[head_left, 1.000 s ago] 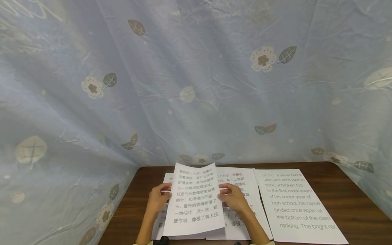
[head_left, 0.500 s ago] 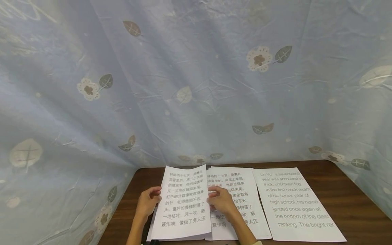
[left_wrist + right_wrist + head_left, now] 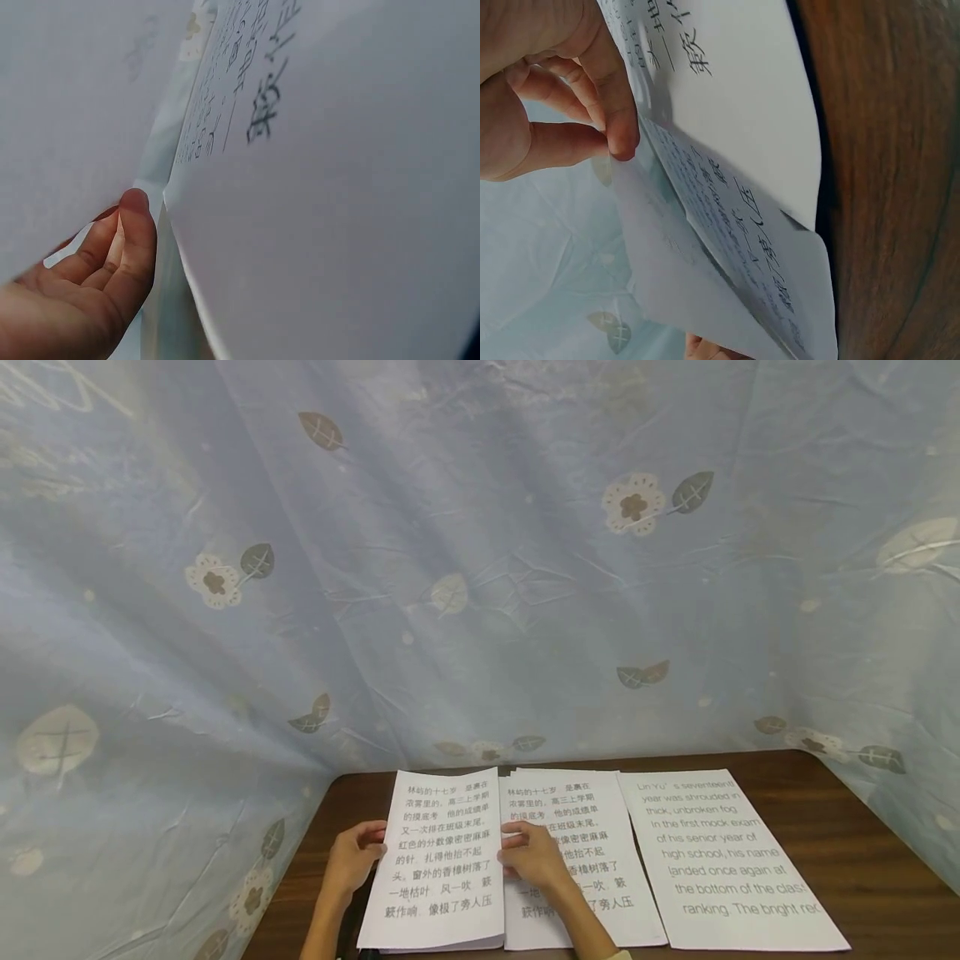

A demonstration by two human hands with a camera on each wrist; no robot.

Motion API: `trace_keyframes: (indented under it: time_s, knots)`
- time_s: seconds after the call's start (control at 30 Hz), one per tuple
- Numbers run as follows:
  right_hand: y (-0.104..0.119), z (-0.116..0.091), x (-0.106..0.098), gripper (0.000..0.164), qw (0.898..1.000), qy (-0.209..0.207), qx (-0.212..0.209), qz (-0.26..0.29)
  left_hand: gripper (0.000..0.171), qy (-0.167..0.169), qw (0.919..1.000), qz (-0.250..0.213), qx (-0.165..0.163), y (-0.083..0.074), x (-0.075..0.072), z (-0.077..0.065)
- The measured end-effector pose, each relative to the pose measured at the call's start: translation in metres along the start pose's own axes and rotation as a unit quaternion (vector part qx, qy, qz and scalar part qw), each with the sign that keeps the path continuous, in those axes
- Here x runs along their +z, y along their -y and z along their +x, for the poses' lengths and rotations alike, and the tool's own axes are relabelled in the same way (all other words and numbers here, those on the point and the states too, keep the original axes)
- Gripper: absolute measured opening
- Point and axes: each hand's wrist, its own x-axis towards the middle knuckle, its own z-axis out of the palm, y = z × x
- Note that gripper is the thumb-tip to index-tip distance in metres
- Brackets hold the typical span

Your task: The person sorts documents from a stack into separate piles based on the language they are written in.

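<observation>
1. Blue leaf-and-flower-patterned fabric (image 3: 480,635) fills the upper frame.
2. Dark wooden table (image 3: 885,877), along the bottom.
3. Chinese-printed sheet (image 3: 442,864), lower centre-left, above another page.
4. Right hand (image 3: 534,858), thumb and fingers pinching its right edge.
5. Left hand (image 3: 351,862), pinching its left.

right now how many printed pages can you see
4: the held page between the left hand and right hand, the page beneath it, the middle page, and the English page on the right. More may be hidden underneath.
</observation>
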Motion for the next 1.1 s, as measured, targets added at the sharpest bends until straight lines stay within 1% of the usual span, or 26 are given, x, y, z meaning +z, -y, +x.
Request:
trace_keyframes:
  time_s: [0.23, 0.47, 0.7, 0.93, 1.1]
  knots:
    - [-0.0019, -0.0002, 0.0046, 0.053, 1.0, 0.001, 0.0, -0.012, 0.036, -0.002, 1.0, 0.003, 0.0, 0.0011, -0.0012, 0.0]
    - [-0.0029, 0.0027, 0.0035, 0.052, 1.0, -0.003, 0.006, -0.023, 0.036, 0.003, 1.0, 0.008, -0.003, -0.0012, -0.0003, -0.0007]
    - [-0.0046, 0.0025, 0.0021, 0.051, 1.0, -0.002, 0.009, -0.021, 0.035, 0.006, 0.9999, 0.007, -0.008, 0.0036, 0.0011, -0.0013]
    - [-0.0049, 0.0025, 0.0042, 0.05, 1.0, -0.002, 0.012, -0.025, 0.035, -0.001, 0.9996, 0.025, -0.013, 0.0039, 0.0023, -0.0002]
    - [-0.0042, 0.0024, 0.0042, 0.049, 1.0, 0.004, 0.01, -0.029, 0.035, -0.007, 0.9996, 0.024, -0.015, 0.0026, 0.0021, 0.0006]
